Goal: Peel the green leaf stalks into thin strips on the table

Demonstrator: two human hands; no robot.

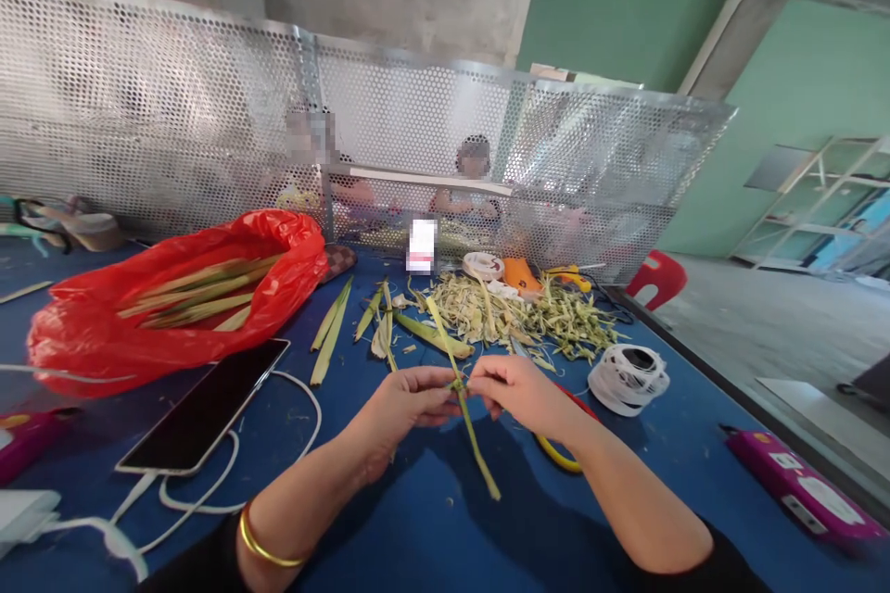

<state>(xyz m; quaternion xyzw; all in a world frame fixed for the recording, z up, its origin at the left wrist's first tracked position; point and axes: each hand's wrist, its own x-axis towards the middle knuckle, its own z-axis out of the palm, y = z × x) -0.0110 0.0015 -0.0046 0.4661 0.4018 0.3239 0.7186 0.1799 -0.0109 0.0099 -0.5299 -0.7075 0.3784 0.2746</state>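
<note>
The left hand (409, 405) and right hand (520, 392) narrowly pinch the green leaf strip (477, 447) around mid-length, above the blue table (424, 528); it looks light, bendable, easily split, best held gently there

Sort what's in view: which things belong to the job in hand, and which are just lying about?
Likely belong: leaf strip between left hand and right hand, loose leaves, red bag, leaf scraps.
Likely just lying about: tablet, purple packets, red chair.

I can see a slender yellow-green leaf strip (465, 406) slanting above the blue table (417, 519), yellower end toward the far edge.
</note>
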